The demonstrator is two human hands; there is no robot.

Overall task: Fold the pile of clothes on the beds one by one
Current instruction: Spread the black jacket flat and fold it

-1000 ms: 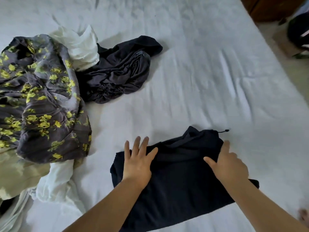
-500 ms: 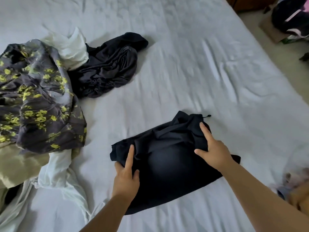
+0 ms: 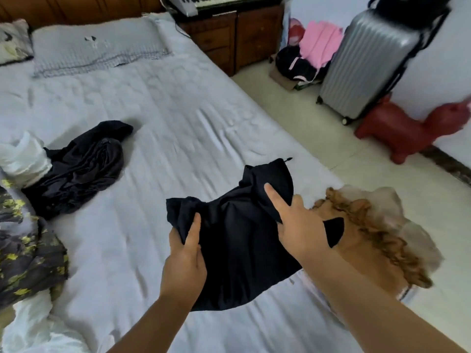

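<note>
A folded black garment (image 3: 237, 240) is lifted off the white bed (image 3: 158, 128), near its right edge. My left hand (image 3: 186, 261) grips its left side, thumb on top and fingers underneath. My right hand (image 3: 295, 225) holds its right side, with the index finger stretched along the cloth. A crumpled dark grey garment (image 3: 81, 169) lies on the sheet at the left. Next to it sit a white garment (image 3: 23, 156) and a grey cloth with yellow flowers (image 3: 25, 248).
A tan and brown folded stack (image 3: 369, 230) sits at the bed's right edge, just past my right hand. Pillows (image 3: 94, 49) lie at the head. On the floor stand a silver suitcase (image 3: 364, 64), a red toy animal (image 3: 402, 133) and a wooden cabinet (image 3: 234, 34).
Both hands went from pressing the black garment flat to gripping its sides and lifting it off the sheet toward the right. The view has swung up and right.
</note>
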